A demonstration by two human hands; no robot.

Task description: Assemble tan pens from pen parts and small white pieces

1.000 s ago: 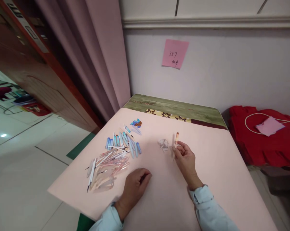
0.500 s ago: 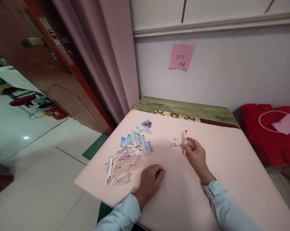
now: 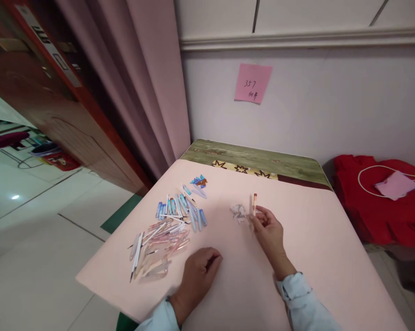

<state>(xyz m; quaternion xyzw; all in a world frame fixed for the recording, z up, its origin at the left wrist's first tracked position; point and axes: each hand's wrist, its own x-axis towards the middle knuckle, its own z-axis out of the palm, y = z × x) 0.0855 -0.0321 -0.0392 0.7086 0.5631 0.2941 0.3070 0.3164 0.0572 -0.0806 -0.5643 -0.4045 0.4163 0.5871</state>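
My right hand (image 3: 270, 231) pinches a pen (image 3: 254, 201) between thumb and fingers. The pen stands nearly upright, cream with a brown end on top; its lower part is mostly hidden by the fingers. Just left of it lies a small pile of white and clear bits (image 3: 238, 212). My left hand (image 3: 199, 275) rests on the table, fingers curled into a loose fist, and nothing shows in it. Beyond that fist, to the left, lie blue pen barrels (image 3: 197, 215), thin white refills (image 3: 137, 257), clear pinkish pen tubes (image 3: 175, 240) and a small heap of blue and brown pieces (image 3: 199, 181).
A pale pink sheet (image 3: 307, 257) covers the table, with a green wood-patterned strip (image 3: 252, 158) at the wall end. Red cloth (image 3: 383, 220) lies beyond the right edge. A curtain (image 3: 152, 92) and an open brown door (image 3: 72, 110) stand at the left.
The view has shifted, so the table and both hands sit further left and slightly lower. My right hand still grips the pen; the piles look the same.
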